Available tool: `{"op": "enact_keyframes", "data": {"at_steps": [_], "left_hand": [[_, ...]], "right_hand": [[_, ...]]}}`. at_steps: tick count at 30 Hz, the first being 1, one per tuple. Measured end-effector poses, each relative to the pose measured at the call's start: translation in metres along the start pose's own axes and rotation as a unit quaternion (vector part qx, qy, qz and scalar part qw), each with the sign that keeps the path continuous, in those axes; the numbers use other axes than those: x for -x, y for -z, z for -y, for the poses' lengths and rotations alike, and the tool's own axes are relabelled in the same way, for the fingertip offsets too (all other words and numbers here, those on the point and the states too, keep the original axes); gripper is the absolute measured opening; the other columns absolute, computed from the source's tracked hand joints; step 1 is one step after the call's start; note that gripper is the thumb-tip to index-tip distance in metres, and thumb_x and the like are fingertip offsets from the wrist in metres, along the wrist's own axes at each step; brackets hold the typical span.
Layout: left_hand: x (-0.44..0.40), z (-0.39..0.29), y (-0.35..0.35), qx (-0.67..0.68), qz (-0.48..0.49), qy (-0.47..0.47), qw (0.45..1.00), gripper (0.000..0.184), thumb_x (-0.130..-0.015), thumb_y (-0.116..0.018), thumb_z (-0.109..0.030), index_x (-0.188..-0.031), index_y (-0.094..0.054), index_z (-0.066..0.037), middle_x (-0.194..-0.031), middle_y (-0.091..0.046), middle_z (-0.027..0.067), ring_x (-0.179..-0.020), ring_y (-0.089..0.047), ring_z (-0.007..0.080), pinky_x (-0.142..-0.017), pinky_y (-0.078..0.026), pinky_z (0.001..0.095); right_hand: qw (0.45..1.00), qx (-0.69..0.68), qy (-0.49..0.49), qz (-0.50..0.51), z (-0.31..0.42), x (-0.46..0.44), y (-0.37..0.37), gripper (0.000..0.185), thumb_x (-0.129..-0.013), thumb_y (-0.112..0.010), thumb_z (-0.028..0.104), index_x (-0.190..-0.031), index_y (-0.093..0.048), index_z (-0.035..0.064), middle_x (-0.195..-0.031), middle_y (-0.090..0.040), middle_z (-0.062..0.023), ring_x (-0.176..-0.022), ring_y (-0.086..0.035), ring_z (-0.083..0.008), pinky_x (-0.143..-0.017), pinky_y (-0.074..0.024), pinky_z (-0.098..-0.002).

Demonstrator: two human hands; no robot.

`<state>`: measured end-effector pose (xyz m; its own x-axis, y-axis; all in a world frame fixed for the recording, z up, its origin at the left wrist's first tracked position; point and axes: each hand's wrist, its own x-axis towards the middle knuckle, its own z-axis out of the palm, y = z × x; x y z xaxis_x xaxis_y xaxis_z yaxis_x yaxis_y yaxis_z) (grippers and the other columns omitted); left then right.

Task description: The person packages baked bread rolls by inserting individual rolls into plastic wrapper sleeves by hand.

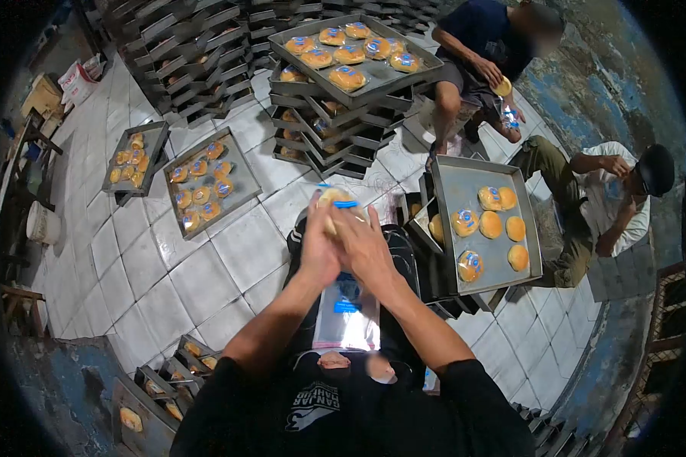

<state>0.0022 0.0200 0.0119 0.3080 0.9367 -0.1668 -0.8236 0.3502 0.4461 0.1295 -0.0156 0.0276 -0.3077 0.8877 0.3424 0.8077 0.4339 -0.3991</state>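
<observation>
Above my lap, a round bun (333, 198) in a clear plastic bag with blue print sits between my hands. My left hand (318, 247) supports it from the left, fingers partly hidden. Across its near side lies my right hand (360, 242), fingers bent over the bag. On my lap rests a stack of flat clear plastic bags (347, 312) with blue labels. To my right, a metal tray (453, 221) on a stack carries several buns, some bagged and some bare, such as the bare bun (491, 225).
Ahead stands a tall stack of trays (404, 80) topped with bagged buns. Two more trays, one nearer (240, 186) and one farther left (156, 137), are on the tiled floor (206, 282). Two people sit at the right; one person's hand (489, 72) holds a bun.
</observation>
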Motion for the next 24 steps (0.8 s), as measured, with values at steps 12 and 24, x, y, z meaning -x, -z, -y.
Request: {"op": "enact_keyframes", "data": {"at_steps": [12, 24], "left_hand": [[-0.032, -0.008, 0.016, 0.055, -0.07, 0.12, 0.989, 0.065, -0.106, -0.036, -0.058, -0.139, -0.054, -0.005, -0.139, -0.06, 0.0172, -0.125, -0.06, 0.0358, -0.109, -0.047, 0.0524], [0.018, -0.027, 0.03, -0.367, -0.114, -0.11, 0.917, 0.059, -0.11, -0.036, -0.047, -0.142, -0.051, 0.0, -0.14, -0.06, 0.0151, -0.126, -0.06, 0.0258, -0.11, -0.046, 0.0388]], "right_hand": [[0.807, -0.526, -0.059, 0.261, 0.028, 0.023, 0.038, 0.017, -0.096, -0.067, 0.014, -0.087, -0.059, 0.0027, -0.083, -0.06, -0.0036, -0.073, -0.058, -0.0183, -0.067, -0.0467, -0.0302], [0.973, -0.19, -0.056, -0.116, 0.018, 0.016, 0.034, 0.024, -0.087, -0.075, 0.013, -0.104, -0.068, -0.0024, -0.101, -0.069, -0.0176, -0.091, -0.068, -0.033, -0.08, -0.0542, -0.0374]]}}
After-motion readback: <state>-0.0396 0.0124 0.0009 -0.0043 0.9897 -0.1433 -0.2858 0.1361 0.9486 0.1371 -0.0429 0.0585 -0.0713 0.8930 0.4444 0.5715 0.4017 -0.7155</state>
